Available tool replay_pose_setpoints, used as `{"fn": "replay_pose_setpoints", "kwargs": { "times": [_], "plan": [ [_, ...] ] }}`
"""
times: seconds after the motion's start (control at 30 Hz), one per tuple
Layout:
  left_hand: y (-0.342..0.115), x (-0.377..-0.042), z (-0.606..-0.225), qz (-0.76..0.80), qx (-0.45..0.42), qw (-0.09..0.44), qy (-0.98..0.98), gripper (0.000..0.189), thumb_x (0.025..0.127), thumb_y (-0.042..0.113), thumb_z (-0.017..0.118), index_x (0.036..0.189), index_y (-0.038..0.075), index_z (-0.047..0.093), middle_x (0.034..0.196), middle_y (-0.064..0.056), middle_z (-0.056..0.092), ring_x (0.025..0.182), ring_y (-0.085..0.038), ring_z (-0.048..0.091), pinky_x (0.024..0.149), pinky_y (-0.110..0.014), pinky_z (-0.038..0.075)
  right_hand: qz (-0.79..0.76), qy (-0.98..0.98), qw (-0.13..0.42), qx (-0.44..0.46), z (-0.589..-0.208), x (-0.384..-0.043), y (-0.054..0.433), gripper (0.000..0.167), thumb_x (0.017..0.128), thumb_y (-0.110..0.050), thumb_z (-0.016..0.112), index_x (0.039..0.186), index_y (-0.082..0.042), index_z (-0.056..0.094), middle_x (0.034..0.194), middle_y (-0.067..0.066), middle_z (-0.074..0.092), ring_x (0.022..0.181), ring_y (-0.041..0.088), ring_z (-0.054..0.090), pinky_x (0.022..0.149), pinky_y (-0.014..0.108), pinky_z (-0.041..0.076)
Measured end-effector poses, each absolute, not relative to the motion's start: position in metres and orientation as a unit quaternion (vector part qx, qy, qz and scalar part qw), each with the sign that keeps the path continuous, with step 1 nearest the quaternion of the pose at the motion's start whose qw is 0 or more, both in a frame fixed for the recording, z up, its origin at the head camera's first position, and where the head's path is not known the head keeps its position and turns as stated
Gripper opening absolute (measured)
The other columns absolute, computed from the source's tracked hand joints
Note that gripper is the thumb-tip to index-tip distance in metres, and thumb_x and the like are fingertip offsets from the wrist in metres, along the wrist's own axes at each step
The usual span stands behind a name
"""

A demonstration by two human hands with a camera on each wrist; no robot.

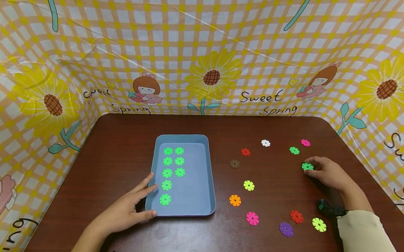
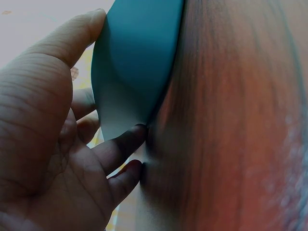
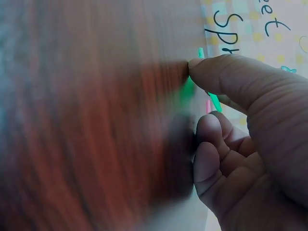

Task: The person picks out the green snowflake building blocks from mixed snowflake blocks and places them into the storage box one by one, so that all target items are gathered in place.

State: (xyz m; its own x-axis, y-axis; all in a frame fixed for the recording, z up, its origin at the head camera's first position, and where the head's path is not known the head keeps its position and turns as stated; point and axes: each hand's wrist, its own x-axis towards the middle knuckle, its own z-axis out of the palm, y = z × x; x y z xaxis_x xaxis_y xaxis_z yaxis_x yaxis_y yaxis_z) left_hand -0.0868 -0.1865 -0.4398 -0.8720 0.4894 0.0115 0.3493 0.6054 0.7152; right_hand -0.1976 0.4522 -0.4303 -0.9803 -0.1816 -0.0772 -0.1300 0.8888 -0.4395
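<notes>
My left hand (image 1: 124,210) rests at the near left corner of a blue-grey tray (image 1: 208,177), fingers spread and fairly straight. Its index and middle fingertips reach over the left rim, and the thumb touches the front corner; in the left wrist view other fingertips meet the tray wall (image 2: 134,57) low down. Inside the tray, several green notched plastic discs (image 1: 167,173) lie in two columns on the left side. At the right, my right hand (image 1: 328,173) pinches another green disc (image 1: 307,166) between thumb and index finger. That disc (image 3: 215,102) is tilted in the right wrist view.
Loose notched discs lie right of the tray: green (image 1: 294,150), white (image 1: 265,143), brown (image 1: 235,163), orange (image 1: 235,200), purple (image 1: 286,229), plus red, pink and yellow ones. A checked, sunflower-print cloth (image 1: 199,40) stands around the dark wooden table (image 1: 122,143).
</notes>
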Motion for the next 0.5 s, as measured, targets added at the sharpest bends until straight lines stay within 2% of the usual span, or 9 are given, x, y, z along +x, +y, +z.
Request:
{"fn": "replay_pose_setpoints", "kwargs": {
  "times": [0.17, 0.33, 0.5],
  "plan": [
    [-0.186, -0.086, -0.441, 0.379, 0.232, 0.095, 0.891, 0.078, 0.09, 0.053, 0.067, 0.152, 0.011, 0.042, 0.166, 0.001, 0.013, 0.147, -0.027, 0.024, 0.105, -0.058, 0.036, -0.215, 0.97, 0.051, -0.097, -0.427, -0.196, 0.448, 0.038, 0.094, -0.019, 0.071, 0.122, 0.005, 0.061, 0.109, 0.023, 0.063, 0.094, 0.035, 0.058, 0.077, 0.049, 0.046],
    [-0.186, -0.086, -0.441, 0.378, 0.23, 0.096, 0.892, 0.077, 0.091, 0.052, 0.067, 0.152, 0.012, 0.043, 0.166, 0.001, 0.013, 0.147, -0.027, 0.024, 0.105, -0.058, 0.036, -0.222, 0.969, 0.048, -0.098, -0.424, -0.194, 0.442, 0.041, 0.094, -0.022, 0.07, 0.125, 0.004, 0.06, 0.123, 0.031, 0.056, 0.108, 0.045, 0.052, 0.084, 0.059, 0.043],
    [-0.186, -0.086, -0.44, 0.378, 0.231, 0.093, 0.892, 0.077, 0.091, 0.052, 0.068, 0.151, 0.012, 0.043, 0.166, 0.001, 0.013, 0.147, -0.027, 0.024, 0.105, -0.059, 0.036, -0.22, 0.967, 0.02, -0.125, -0.42, -0.194, 0.432, 0.038, 0.092, -0.019, 0.073, 0.122, 0.002, 0.062, 0.122, 0.028, 0.058, 0.108, 0.044, 0.053, 0.085, 0.059, 0.042]
  ]
}}
